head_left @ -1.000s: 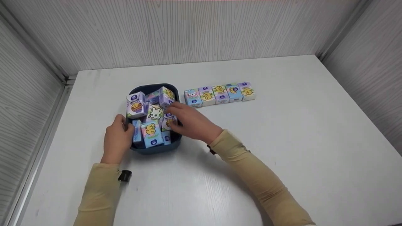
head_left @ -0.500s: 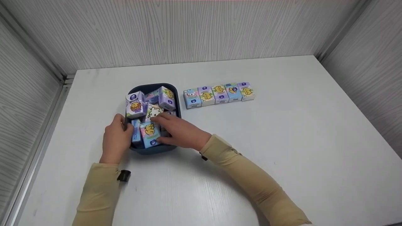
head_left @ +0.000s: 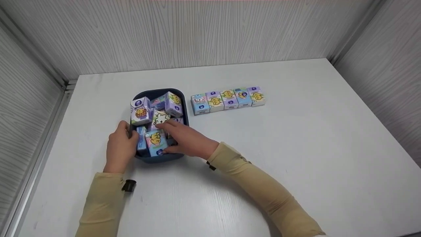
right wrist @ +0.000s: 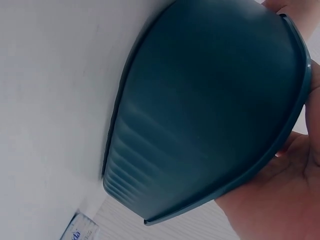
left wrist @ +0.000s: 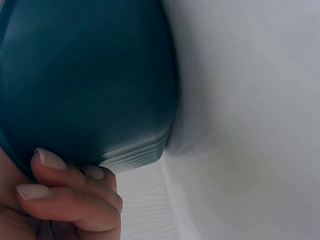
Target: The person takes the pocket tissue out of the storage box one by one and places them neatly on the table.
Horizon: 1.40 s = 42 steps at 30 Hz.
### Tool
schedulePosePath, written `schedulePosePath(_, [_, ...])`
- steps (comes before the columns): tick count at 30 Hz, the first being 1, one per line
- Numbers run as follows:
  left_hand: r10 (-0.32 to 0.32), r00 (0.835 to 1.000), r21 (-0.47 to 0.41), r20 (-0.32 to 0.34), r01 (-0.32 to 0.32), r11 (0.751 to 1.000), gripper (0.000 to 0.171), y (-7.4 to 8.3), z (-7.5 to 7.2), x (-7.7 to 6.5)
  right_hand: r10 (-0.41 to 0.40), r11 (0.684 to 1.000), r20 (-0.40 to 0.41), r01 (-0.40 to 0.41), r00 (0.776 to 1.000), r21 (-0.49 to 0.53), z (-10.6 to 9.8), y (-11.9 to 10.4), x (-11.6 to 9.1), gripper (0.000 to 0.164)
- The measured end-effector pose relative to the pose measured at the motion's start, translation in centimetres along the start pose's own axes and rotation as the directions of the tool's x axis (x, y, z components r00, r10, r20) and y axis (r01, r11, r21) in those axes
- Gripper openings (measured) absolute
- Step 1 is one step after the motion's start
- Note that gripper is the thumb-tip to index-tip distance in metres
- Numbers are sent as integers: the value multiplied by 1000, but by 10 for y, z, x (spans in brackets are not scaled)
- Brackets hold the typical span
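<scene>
A dark blue-green plastic basket (head_left: 161, 159) stands on the left of the table, filled with small cartoon-printed tissue packs. My left hand (head_left: 120, 146) grips the basket's left rim, its fingers curled against the outer wall in the left wrist view. Reaching over the right rim, my right hand (head_left: 190, 138) has thumb and fingers at opposite ends of a blue tissue pack (head_left: 155, 141) with a yellow figure. That pack lies on top at the near end. In the right wrist view the basket wall (right wrist: 200, 115) hides the fingertips.
Right of the basket, several tissue packs (head_left: 227, 98) lie side by side in a straight row. A purple-white pack (head_left: 140, 111) leans over the basket's left rim. Wood-grain panels (head_left: 204, 33) enclose the white table (head_left: 296, 148) at the back and sides.
My right hand has moved from the basket's right side left and nearer, onto the blue pack. The left hand keeps its grip on the rim; the row stays as it was.
</scene>
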<state>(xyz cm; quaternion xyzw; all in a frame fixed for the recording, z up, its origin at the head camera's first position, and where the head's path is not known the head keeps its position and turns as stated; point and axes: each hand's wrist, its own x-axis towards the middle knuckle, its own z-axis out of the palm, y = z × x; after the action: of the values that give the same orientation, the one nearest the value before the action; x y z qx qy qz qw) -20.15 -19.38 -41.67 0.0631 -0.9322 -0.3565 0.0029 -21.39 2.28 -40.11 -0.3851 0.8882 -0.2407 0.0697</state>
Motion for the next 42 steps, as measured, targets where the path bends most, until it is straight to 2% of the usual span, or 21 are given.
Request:
schedulePosePath(5, [19, 999, 7, -25, -19, 1000, 19, 0, 0, -1, -14, 997, -42, 17, 999, 78, 0, 0, -1, 70])
schedulePosePath(17, [6, 1000, 5, -6, -6, 1000, 20, -1, 0, -1, -23, 974, -81, 40, 996, 223, 3, 0, -2, 61])
schedulePosePath(24, [11, 1000, 11, -9, -11, 1000, 20, -2, 0, 0, -13, 974, -77, 30, 997, 223, 2, -1, -2, 60])
schedulePosePath(29, [19, 1000, 13, -17, -19, 1000, 19, 0, -1, -1, -47, 972, -85, 65, 995, 227, 1, 0, -2, 60])
schedulePosePath(35, [49, 998, 24, -42, -48, 999, 17, 0, -1, -2, -50, 962, -112, 78, 992, 262, -2, 1, -3, 58])
schedulePosePath(42, [31, 999, 27, -30, -31, 999, 19, 0, -1, -1, -51, 948, -177, 103, 983, 301, -10, 5, -5, 59])
